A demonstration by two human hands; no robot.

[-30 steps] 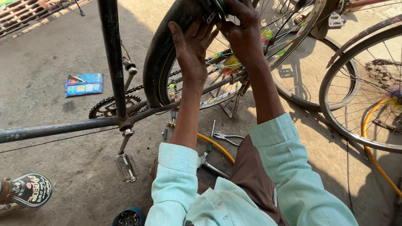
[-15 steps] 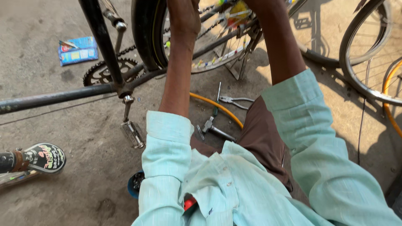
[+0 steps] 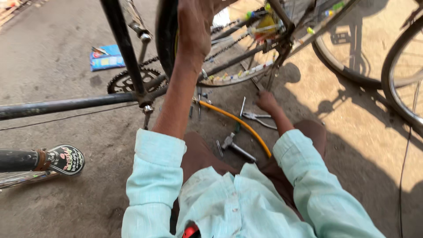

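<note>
The left hand [image 3: 194, 31] is raised, its grip closed over the black rubber bicycle tyre [image 3: 165, 39] of the upturned wheel at the top of the view. The right hand [image 3: 266, 102] is low at the concrete floor [image 3: 66, 198], just beside the silver metal pliers [image 3: 260, 118]; whether its grip is closed on anything cannot be told. A curved orange tube [image 3: 240, 124] and a small steel hammer [image 3: 235, 146] lie near it.

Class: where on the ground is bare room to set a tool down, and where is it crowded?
Bare: left, between blue packet and frame tube; right, beyond the knee toward the other wheels. Crowded: around the right hand, with pliers, hammer and orange hose.
</note>
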